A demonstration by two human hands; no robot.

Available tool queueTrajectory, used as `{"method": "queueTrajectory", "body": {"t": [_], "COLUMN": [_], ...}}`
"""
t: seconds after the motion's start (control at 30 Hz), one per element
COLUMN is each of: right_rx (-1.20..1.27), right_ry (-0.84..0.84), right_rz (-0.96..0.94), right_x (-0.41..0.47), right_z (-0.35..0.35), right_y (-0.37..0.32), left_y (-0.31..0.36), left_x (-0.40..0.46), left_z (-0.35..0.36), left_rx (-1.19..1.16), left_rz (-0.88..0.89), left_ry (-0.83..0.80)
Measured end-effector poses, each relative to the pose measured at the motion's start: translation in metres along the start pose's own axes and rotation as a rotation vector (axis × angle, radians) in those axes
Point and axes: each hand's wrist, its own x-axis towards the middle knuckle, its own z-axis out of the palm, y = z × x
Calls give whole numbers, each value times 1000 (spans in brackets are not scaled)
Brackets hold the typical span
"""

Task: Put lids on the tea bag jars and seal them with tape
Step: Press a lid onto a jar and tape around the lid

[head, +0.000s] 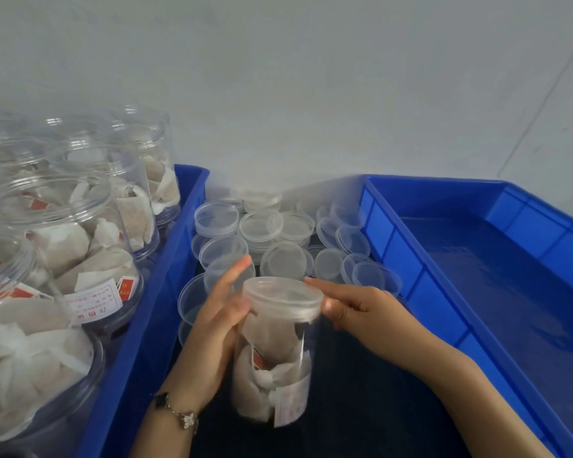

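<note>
Empty blue tray point(497, 259): big and bare inside. It sits to the right of the held jar, well apart from it.
Full blue tray point(179, 226): it sits to the left of the held jar. It is packed with jars.
Open jars point(63, 246): clear, with no lids on. They stand in the full blue tray, left of the held jar. White tea bags with red tags fill them.
Dark mat point(361, 391): the held jar stands or hangs over it, between the two trays. I cannot tell if the jar touches it.
Held jar point(272, 365): clear and upright, with tea bags and a white label inside. It looks a bit blurry.
Pile of lids point(278, 233): many clear round lids lie just behind the held jar, between the trays.
Left hand point(217, 322): its palm rests on the left side of the held jar, fingers mostly straight and pointing up.
Right hand point(354, 309): its thumb and fingers pinch the right edge of the lid.
Lid point(283, 294): clear and round, sitting on top of the held jar.
Bracelet point(176, 412): on the left wrist, below the held jar, with flower charms.
</note>
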Motion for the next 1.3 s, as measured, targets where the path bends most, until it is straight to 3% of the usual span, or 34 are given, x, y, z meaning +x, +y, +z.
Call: {"method": "queueTrajectory", "body": {"t": [0.13, 0.43, 0.63, 0.9, 1.13, 1.3], "right_rx": [-232, -599, -690, -635, -606, -672], "right_ry": [11, 140, 162, 309, 354, 364], "right_rz": [-52, -16, 70, 21, -12, -138], "right_x": [-3, -27, -32, -29, -18, -9], "right_z": [15, 23, 23, 35, 32, 18], "right_y": [-3, -6, -9, -8, -2, -2], "left_y": [2, 20, 12, 1, -1, 2], "left_x": [-21, -19, -17, -11, -10, -7], "left_z": [-1, 16, 36, 39, 38, 35], "left_rx": [296, 1027, 1333, 1355, 1354, 1312], "left_rz": [51, 190, 234, 299, 328, 288], "left_ry": [-162, -168, -157, -24, -5, -3]}}
